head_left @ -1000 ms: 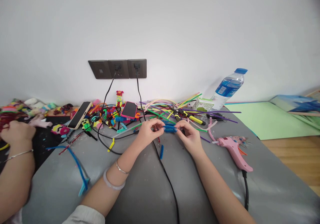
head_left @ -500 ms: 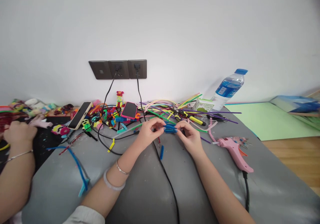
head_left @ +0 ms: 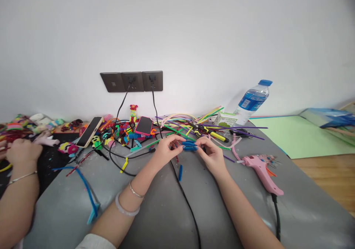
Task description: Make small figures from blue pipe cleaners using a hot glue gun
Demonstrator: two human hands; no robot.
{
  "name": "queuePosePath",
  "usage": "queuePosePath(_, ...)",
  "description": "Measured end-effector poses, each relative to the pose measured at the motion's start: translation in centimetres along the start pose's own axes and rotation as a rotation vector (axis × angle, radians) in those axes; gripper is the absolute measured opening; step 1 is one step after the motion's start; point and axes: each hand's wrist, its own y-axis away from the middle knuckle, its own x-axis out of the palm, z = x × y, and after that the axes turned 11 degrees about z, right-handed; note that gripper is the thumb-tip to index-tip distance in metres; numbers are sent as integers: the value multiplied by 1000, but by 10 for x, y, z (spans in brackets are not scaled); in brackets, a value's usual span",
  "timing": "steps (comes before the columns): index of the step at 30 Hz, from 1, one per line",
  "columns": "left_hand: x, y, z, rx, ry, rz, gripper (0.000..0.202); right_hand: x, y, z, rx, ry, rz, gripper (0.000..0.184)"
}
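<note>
Between my two hands is a folded blue pipe cleaner [head_left: 189, 146], its strands lying side by side. My left hand [head_left: 168, 149] pinches its left end with thumb and forefinger. At the right end, my right hand [head_left: 211, 152] grips it the same way. On the grey table [head_left: 216, 215] just below lies a short blue pipe-cleaner piece [head_left: 180, 172]. Beyond my hands are pliers with yellow-and-black handles [head_left: 217, 136] and a heap of loose coloured pipe cleaners [head_left: 177, 121].
A pink glue gun [head_left: 260, 171] lies to the right with its cord trailing forward. A black cable [head_left: 185, 195] crosses the table. Phones [head_left: 90, 131], small figures and a tilted water bottle [head_left: 253, 101] line the wall. Another person's hand [head_left: 24, 154] is at far left.
The whole view has shifted slightly, so things sit a little lower. My hands keep hold of the blue pipe cleaner, whose strands look a bit flatter and more closely aligned.
</note>
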Motion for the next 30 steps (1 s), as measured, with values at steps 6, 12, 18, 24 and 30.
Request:
queuePosePath(6, 2, 0, -2, -5, -25, 16, 20, 1, -2, 2, 14, 0, 13, 18)
queuePosePath(12, 5, 0, 2, 13, -18, 23, 17, 1, -2, 4, 3, 4, 34, 19)
queuePosePath(18, 5, -1, 8, 19, 11, 9, 16, 2, -3, 1, -20, 24, 36, 17)
queuePosePath(24, 4, -1, 13, 41, -27, -51, 15, -5, 13, 18, 65, 111, -111, 30)
queuePosePath(30, 3, -2, 13, 49, -8, -91, 17, -69, 73, 51, 344, 515, -559, 26)
